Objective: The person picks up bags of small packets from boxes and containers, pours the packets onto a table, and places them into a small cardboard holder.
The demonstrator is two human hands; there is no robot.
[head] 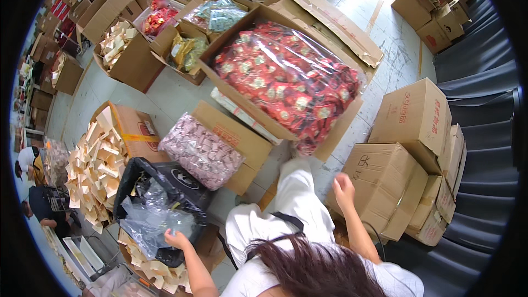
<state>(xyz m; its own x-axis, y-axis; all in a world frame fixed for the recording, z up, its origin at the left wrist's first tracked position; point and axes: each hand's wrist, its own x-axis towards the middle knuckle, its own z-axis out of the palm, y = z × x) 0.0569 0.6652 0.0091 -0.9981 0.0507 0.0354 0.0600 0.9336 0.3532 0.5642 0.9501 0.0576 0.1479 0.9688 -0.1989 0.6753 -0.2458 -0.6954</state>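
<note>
My left hand is over the near edge of a bin lined with a black bag, its fingers closed on clear plastic film that lies bunched in the bin. Out to the right, beside a closed cardboard box, my right hand is raised with curled fingers; whether it holds anything is hidden. Ahead of my legs stands a large open carton holding a clear bag of red wrapped packets. A clear bag of pink wrapped pieces lies on a flattened carton.
A carton heaped with folded cream card pieces is at the left. Further open boxes hold yellow packets, red packets and bluish bags. Stacked cartons stand by a dark curtain at right. People are at far left.
</note>
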